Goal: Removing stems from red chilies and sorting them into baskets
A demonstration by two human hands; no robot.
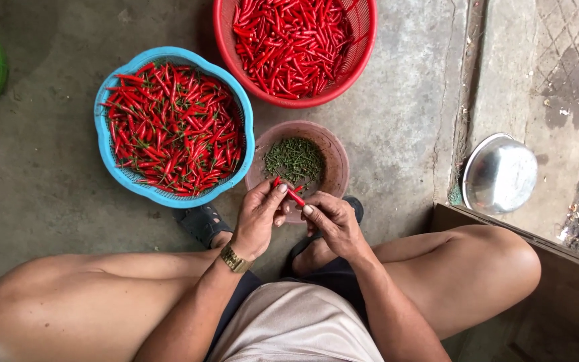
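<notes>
Baskets on concrete floor: blue plastic basket (174, 127) of stemmed red chillies, red plastic basket (294, 50) of chillies. Brown bowl (333, 157) holds green stems. Left hand (257, 218) and right hand (333, 221) both pinch one small red chilli (294, 195) above the bowl. Light, smooth, likely slippery, bruisable; hold mid-body.

A slim red chili (294, 195) — glossy, tilted — held just over the pinkish bowl (333, 157) of green stems.
</notes>
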